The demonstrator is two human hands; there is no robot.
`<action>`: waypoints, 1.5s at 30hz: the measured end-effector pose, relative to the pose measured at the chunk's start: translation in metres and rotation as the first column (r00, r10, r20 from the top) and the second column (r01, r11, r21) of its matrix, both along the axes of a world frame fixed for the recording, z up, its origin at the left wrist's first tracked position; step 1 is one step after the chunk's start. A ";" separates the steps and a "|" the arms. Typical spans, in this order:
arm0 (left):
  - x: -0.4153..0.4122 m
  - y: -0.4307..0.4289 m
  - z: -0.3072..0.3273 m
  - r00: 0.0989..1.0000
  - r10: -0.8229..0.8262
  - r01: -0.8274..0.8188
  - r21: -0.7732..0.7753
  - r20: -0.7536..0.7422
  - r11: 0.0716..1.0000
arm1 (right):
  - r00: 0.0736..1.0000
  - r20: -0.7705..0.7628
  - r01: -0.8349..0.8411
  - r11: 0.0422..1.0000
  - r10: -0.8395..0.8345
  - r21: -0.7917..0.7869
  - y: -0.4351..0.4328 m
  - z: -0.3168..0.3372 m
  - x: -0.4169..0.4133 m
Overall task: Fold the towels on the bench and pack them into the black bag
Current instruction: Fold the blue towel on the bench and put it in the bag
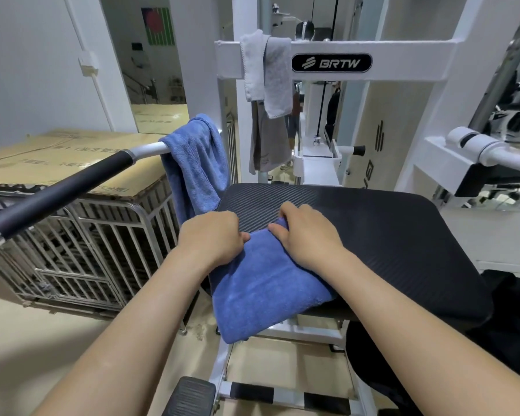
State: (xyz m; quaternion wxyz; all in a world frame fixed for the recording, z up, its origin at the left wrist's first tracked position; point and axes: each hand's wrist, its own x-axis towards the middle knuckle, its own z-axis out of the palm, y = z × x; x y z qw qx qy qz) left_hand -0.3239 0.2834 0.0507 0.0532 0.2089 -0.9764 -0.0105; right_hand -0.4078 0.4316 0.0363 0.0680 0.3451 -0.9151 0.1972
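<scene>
Far left: a cardboard sheet flat on top of a metal cage. Next, a bar with a black grip, slanting up toward the machine. Over its white end, a hanging blue towel, unfolded, with its lower end dangling just beside the left edge of the bench.

Then the left hand, fingers curled, gripping the far left corner of the folded blue towel. Lies on the near left part of the bench, with its near end spilling over the edge and hanging free. Long axis running from the hands back toward the body, slanted a little to the left.

Just to the right, the right hand, fingers hooked over the same far edge and clamped on the cloth, thumbs of the two hands close together. Both hands on one edge, neither nearer than the other; the whole length of the towel lying toward the body from both grips. Likely step, judged from that hold: one more fold, the far edge drawn back over the near half. Needs an even pull from both hands, since the overhanging end could slide off the bench.

Further right and higher, grey towels draped over the crossbar of a white frame, well apart from the hands and not yet folded.

Low right, a dark shape beneath the bench: perhaps the black bag, cannot tell.
</scene>
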 end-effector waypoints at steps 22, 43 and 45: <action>0.067 0.027 0.001 0.839 -0.419 0.543 0.575 -0.346 0.612 | 0.577 0.508 -0.044 0.645 0.640 -0.763 0.053 0.032 0.062; 0.012 0.167 -0.234 0.931 -0.337 0.139 0.722 0.137 0.678 | 0.883 0.255 0.352 0.916 -0.394 0.195 0.244 -0.139 0.018; -0.005 0.187 -0.254 0.944 -0.286 0.067 0.750 0.166 0.658 | 0.915 0.100 0.338 0.877 -0.391 0.341 0.255 -0.156 0.000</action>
